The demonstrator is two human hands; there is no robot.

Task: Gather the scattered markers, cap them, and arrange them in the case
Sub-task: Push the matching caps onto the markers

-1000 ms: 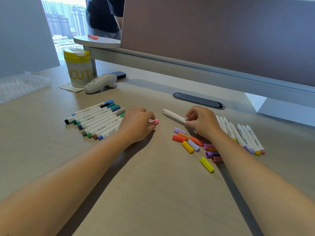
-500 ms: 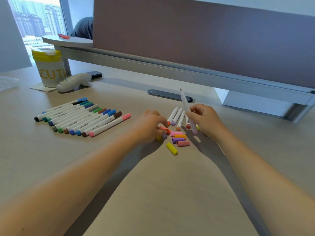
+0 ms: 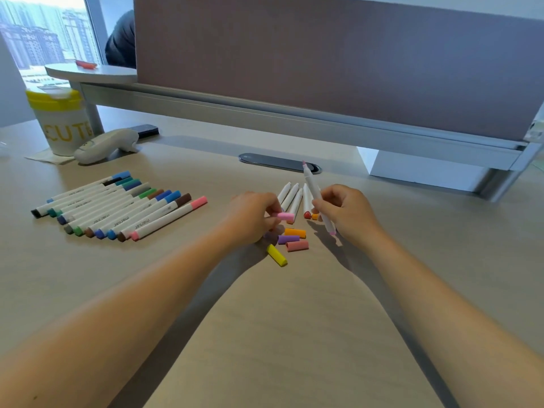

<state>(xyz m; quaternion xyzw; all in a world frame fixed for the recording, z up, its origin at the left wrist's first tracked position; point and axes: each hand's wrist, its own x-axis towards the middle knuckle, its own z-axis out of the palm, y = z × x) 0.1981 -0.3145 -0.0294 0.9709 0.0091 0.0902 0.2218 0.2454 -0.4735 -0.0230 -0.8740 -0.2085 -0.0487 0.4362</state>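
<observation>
Right hand (image 3: 347,214) pinches an uncapped marker (image 3: 316,195) around mid-barrel, pink tip tilted up and away. Left hand (image 3: 254,217) pinches a pink cap (image 3: 285,216) between thumb and fingertips, just beside that marker's lower end. Looks like the capping step, cap and pen about to meet. These pens should be light, stiff plastic and a bit smooth, so a grip near the end being capped would steady the push; the cap is small and could squirt out of a loose pinch. Below the hands, loose caps lie on the tabletop (image 3: 279,334): orange cap (image 3: 295,232), purple cap (image 3: 288,239), salmon cap (image 3: 297,245), yellow cap (image 3: 276,255). Behind, more uncapped pens (image 3: 290,197) lie side by side. Off left, the capped row (image 3: 114,209) lies neatly. No case in view.
</observation>
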